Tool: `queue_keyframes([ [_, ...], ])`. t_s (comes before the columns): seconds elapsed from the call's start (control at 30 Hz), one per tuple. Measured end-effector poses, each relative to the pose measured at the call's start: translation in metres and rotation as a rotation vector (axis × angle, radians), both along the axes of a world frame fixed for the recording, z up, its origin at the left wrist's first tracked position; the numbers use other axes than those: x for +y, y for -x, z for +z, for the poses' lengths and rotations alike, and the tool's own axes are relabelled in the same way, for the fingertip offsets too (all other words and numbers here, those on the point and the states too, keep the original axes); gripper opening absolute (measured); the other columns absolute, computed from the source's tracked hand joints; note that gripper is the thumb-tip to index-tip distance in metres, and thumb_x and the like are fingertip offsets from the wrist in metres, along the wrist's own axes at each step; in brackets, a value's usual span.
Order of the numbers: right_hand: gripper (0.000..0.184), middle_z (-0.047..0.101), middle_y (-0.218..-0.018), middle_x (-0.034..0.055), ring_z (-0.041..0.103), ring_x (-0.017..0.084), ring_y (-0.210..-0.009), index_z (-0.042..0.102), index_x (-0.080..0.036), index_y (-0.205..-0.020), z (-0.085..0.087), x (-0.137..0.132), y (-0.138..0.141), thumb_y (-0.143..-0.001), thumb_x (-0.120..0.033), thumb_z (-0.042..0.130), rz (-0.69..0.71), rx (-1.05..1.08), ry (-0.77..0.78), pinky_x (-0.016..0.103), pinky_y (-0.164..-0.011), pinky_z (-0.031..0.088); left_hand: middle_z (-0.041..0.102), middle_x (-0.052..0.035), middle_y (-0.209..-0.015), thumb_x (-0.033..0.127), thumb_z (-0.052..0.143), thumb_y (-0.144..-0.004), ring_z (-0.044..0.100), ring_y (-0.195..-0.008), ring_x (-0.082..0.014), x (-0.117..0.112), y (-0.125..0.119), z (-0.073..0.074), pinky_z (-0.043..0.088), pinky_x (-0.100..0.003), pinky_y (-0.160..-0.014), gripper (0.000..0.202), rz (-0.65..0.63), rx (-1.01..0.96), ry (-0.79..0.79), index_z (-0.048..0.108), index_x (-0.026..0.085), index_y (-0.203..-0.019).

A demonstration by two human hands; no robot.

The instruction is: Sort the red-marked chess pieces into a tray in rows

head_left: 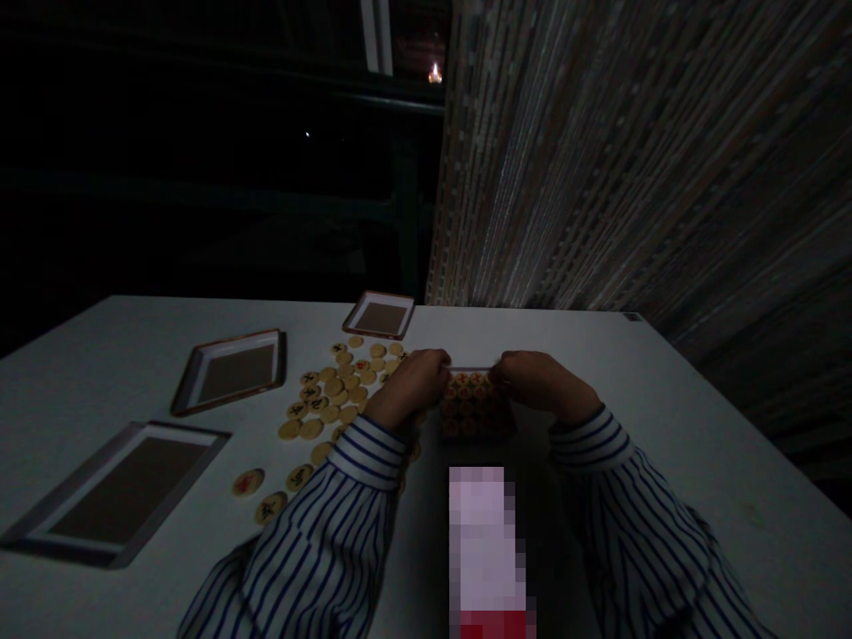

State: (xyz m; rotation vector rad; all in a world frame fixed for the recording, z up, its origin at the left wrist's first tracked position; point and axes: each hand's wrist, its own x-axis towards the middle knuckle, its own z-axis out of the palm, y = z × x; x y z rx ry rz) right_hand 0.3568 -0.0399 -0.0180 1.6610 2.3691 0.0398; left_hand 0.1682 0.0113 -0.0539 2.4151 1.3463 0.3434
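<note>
In front of me a small shallow box (469,369) holds Chinese chess pieces (466,392) set in rows, with red characters on the ones that show best. My left hand (418,377) is closed at the box's far left corner. At the far right corner my right hand (542,382) has its fingers curled in against the edge. The fingertips of both hands are partly hidden in the dim light. Loose round chess pieces (334,387) are scattered to the left, some with dark characters, some with red ones, and some lie partly behind my left wrist.
Three shallow open trays or lids rest on the white table (599,355): one at the back (403,336), one at mid-left (219,410) and one at near left (213,434). A string curtain (565,160) hangs behind on the right. The background is very dark.
</note>
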Motion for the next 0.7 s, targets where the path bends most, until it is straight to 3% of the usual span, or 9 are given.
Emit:
queue_keyframes([
  [0.7, 0.023, 0.064, -0.096, 0.0111, 0.062, 0.022, -0.086, 0.064, -0.017, -0.096, -0.0102, 0.0037, 0.0003, -0.082, -0.020, 0.045, 0.030, -0.020, -0.021, 0.030, -0.066, 0.046, 0.065, -0.0100, -0.107, 0.022, 0.043, -0.080, 0.058, -0.099, -0.0192, 0.0009, 0.0001, 0.0002, 0.043, -0.026, -0.085, 0.032, -0.008, 0.011, 0.002, 0.060, 0.016, -0.107],
])
